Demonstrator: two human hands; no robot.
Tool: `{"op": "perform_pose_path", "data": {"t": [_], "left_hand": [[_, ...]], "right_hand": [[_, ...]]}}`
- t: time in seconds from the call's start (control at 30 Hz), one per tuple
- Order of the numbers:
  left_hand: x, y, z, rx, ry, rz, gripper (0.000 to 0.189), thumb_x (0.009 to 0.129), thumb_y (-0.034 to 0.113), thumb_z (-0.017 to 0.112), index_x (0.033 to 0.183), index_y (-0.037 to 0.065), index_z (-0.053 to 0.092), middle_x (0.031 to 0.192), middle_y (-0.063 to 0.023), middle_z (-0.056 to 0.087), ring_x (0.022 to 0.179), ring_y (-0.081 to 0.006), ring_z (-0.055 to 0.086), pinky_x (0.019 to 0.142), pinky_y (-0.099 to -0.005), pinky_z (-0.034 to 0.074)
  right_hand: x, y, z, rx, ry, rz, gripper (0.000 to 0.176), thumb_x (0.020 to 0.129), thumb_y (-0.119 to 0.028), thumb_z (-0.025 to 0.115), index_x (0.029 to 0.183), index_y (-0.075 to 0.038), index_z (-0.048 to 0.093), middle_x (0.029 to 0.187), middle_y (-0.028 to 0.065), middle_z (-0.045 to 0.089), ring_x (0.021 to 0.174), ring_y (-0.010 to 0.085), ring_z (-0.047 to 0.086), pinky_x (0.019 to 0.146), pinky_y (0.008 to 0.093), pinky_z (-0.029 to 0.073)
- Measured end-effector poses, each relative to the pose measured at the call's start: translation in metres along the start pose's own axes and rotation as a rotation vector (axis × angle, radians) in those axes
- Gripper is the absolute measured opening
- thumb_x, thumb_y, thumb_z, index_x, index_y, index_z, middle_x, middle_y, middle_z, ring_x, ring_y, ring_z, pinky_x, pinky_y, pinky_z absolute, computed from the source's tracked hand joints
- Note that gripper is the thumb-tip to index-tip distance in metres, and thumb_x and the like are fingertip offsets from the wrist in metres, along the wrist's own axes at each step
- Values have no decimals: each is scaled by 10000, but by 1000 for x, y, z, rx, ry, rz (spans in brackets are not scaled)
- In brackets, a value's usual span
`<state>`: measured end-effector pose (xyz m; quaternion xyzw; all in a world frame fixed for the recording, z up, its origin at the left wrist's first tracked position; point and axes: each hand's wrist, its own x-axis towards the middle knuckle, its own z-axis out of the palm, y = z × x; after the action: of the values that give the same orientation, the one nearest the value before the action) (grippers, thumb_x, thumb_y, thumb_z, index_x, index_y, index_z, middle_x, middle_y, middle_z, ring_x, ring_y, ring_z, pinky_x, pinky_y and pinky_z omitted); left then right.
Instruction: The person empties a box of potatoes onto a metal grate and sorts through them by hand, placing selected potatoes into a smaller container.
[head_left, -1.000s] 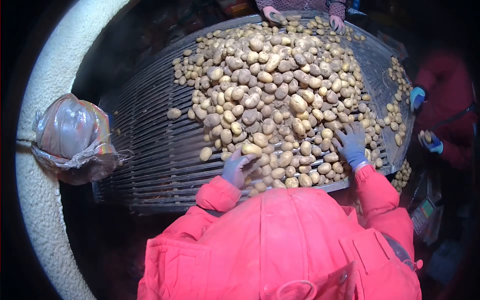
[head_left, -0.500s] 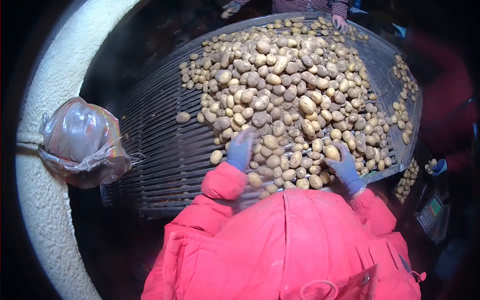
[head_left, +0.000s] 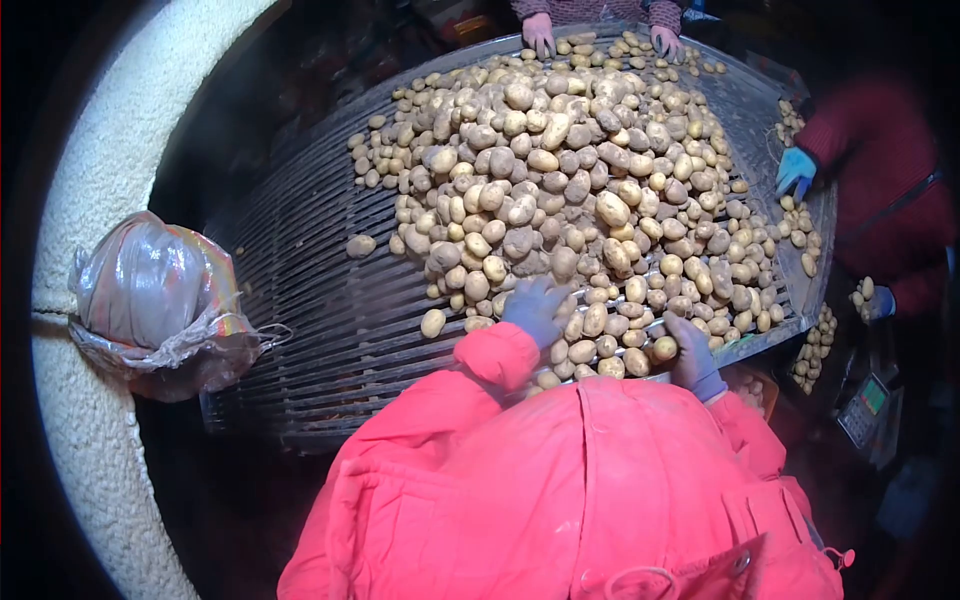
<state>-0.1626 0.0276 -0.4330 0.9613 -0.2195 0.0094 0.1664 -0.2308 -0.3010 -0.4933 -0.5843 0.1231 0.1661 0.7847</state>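
Potatoes (head_left: 575, 187) piled across the middle of the slatted rack (head_left: 320, 310), spilling right down to its near edge! The left hand (head_left: 537, 310) is in at the pile's near side, fingers laid over potatoes, its palm hiding whether they grip. Over to the right hand (head_left: 692, 356), at the near edge, short of the near right corner: one potato (head_left: 664, 348) sits just left of the bent fingers, and whether they clasp it, I can't tell.
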Motion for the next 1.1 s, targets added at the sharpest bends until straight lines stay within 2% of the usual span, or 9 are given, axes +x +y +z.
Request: {"op": "perform_pose_path", "data": {"t": [0.07,0.13,0.37,0.5,0.63,0.83,1.0,1.07,1.1], "left_hand": [[-10,-2,-14,1,8,73,457,784,365,723,1191,175,638,1136,-84,576,1087,-333,543,888,-467,471],[-31,-2,-36,-261,-386,-86,483,804,390,718,1218,157,631,1167,-89,579,1076,-345,554,896,-472,469],[-26,-14,-68,-122,-53,-111,649,819,376,727,1343,45,536,1445,-207,445,1249,-388,511,1030,-434,447],[8,-30,-23,134,-74,-274,786,830,314,716,1463,30,348,1510,-225,349,1200,-392,555,937,-447,510],[39,-27,-14,159,-34,-364,738,823,303,713,1428,45,379,1449,-213,394,1050,-344,640,775,-451,557],[62,-25,-25,293,-121,-336,259,872,269,652,1051,87,607,1130,-171,584,983,-334,665,713,-476,552],[42,-26,-53,192,-270,-126,406,830,367,693,1177,176,603,1207,-153,572,926,-369,669,784,-466,555],[41,1,-67,-86,-805,-273,505,831,406,698,1262,163,598,1282,-163,573,986,-345,662,820,-442,550],[15,-5,-35,-161,-506,-131,530,838,375,710,1300,148,584,1319,-156,567,1021,-302,654,834,-404,546]], "right_hand": [[-10,-15,16,-1117,-49,-792,415,891,-99,603,1297,-31,558,1043,173,647,912,339,635,768,430,512],[-7,-10,13,-1106,-48,-790,427,878,-83,590,1302,-44,559,1047,202,638,924,390,628,787,452,512],[-5,-7,20,-1132,2,-818,438,897,-72,512,1331,-98,564,1008,144,654,897,326,631,798,405,519],[-7,-10,18,-1170,-40,-766,421,899,-46,544,1320,-61,560,1048,192,645,929,373,636,790,421,525],[-5,-5,12,-1177,-72,-747,403,920,-85,511,1318,-49,558,1073,201,649,943,371,635,808,427,522],[-6,-9,16,-1104,-75,-633,388,928,-71,507,1311,-44,568,1065,179,651,944,347,631,809,409,514],[-2,-3,14,-1089,-27,-806,374,937,-105,513,1305,-84,579,980,127,668,877,303,638,802,385,513],[-2,-5,17,-1082,-15,-805,359,950,-120,510,1299,-81,583,980,126,670,876,302,640,816,387,511],[-3,-12,21,-853,-73,-550,340,968,-139,501,1291,-77,588,996,128,671,881,298,639,819,390,512]]}}
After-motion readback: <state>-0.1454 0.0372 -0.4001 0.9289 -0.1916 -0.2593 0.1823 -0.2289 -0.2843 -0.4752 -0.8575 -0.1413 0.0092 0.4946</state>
